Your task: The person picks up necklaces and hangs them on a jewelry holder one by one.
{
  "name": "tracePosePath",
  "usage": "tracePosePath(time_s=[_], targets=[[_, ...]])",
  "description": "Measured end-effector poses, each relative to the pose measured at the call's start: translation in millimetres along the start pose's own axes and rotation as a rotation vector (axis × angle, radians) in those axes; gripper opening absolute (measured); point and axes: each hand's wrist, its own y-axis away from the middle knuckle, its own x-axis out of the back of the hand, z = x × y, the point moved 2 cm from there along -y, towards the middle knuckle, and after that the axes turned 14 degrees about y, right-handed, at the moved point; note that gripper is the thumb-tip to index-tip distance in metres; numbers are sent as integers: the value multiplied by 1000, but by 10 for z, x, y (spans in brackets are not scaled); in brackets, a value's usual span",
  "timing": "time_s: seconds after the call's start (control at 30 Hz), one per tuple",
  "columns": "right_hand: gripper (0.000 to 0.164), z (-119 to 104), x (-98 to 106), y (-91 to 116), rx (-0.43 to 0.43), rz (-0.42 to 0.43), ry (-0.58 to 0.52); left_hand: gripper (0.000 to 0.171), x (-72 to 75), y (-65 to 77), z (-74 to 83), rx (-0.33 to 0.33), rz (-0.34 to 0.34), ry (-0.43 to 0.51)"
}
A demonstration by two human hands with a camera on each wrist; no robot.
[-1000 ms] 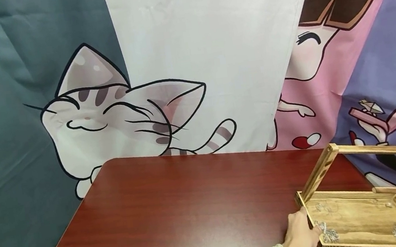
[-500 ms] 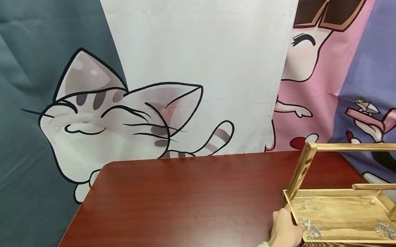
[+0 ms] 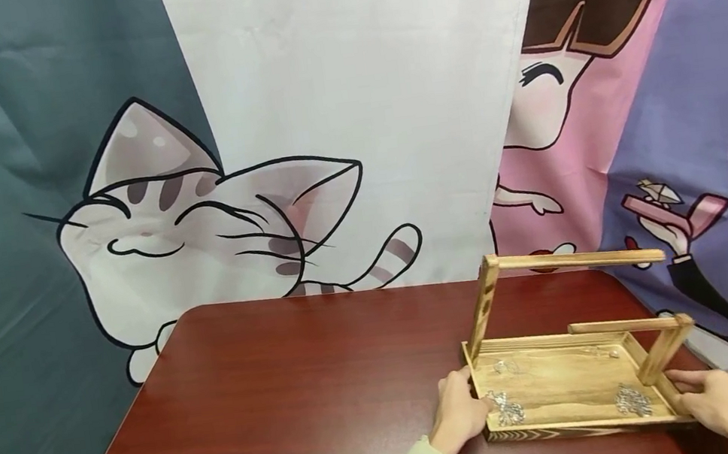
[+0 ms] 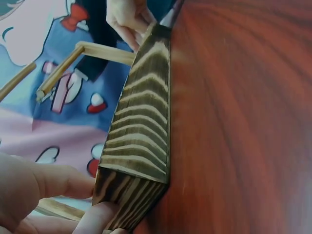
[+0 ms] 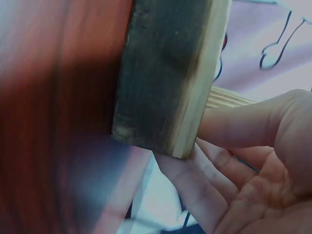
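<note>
A wooden jewelry stand (image 3: pixel 561 384), a shallow tray with two L-shaped bars rising from its ends, is at the right of the table in the head view. My left hand (image 3: pixel 458 414) grips the tray's left end, thumb over the rim. At the opposite end, my right hand (image 3: pixel 720 403) pinches the wall, and the right wrist view shows its fingers under the dark end panel (image 5: pixel 161 73). Inside the tray lie a silvery chain pile (image 3: pixel 511 412) at front left and another silvery clump (image 3: pixel 633 400) at front right. Thin, small pieces of jewelry (image 3: pixel 502 367) lie toward the back.
The reddish-brown table (image 3: pixel 277 404) extends left of the stand, its right edge close by my right hand. Behind it hangs a printed cloth (image 3: pixel 351 69) with cartoon figures. The upper bar (image 3: pixel 579 259) reaches rightward high above the tray.
Both hands have moved left across the table with the jewelry stand between them, bringing it fully into the head view. The head view has also shifted slightly to the right.
</note>
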Motion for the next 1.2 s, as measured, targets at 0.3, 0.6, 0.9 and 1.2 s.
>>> tracePosePath(time_s=[0.3,0.6,0.9,1.2], targets=[[49,-615,10,-30,50,14,-53,58,541,5,-144,15,45,-29],[49,-1206,3,-105,99,7,-98,58,1128,-16,-302,47,40,-17],[51,-1680,-39,-158,131,-28,-160,59,1601,-70,-377,74,-5,-77],[50,-1980,-105,-147,137,-55,-238,65,1931,-53,-463,174,-18,20]])
